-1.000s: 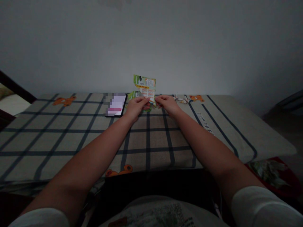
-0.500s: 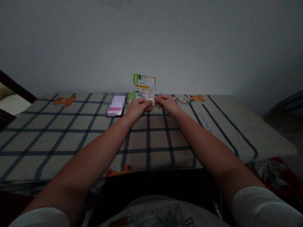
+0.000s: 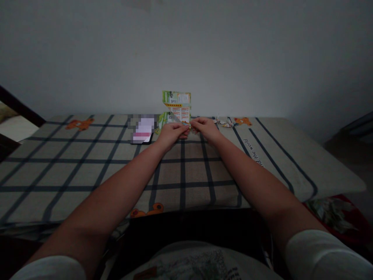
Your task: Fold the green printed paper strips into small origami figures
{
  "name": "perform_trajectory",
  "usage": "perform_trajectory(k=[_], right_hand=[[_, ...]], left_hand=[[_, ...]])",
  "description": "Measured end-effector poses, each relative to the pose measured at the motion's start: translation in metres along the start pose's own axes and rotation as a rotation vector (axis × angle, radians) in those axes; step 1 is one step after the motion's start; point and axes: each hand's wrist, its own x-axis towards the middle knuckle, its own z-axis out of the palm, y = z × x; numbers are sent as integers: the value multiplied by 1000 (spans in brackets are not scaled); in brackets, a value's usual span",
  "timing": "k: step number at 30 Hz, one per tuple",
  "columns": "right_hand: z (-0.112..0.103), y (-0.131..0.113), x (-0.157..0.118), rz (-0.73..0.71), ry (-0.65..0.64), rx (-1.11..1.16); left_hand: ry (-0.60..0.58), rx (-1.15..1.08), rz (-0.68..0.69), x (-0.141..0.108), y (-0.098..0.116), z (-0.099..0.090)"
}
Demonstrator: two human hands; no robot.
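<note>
Head view: I have the left hand (image 3: 170,134), just right of the phone (image 3: 143,130), nearly closed, thumb and fingers pinching the sheet (image 3: 176,100) near its bottom edge. Right hand (image 3: 206,127), farther right of the phone, fingers curled, thumb and fingertip pinching the lower right corner. Sheet itself: right of the phone, upright, long axis up-down, print facing me. Scraps (image 3: 226,124) lie well right of the phone.

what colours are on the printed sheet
The printed sheet is green and white with a yellow band, clearest in the head view.
</note>
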Motion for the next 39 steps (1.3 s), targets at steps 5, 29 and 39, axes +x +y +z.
perform_trajectory(k=[5,29,39], right_hand=[[1,-2,-1,5,4,-11],[2,0,1,-14,-1,17],[0,-3,1,-14,-36,53]], left_hand=[[-14,44,12,0,1,0],[-124,58,3,-1,-3,0],[-87,70,31,-4,3,1]])
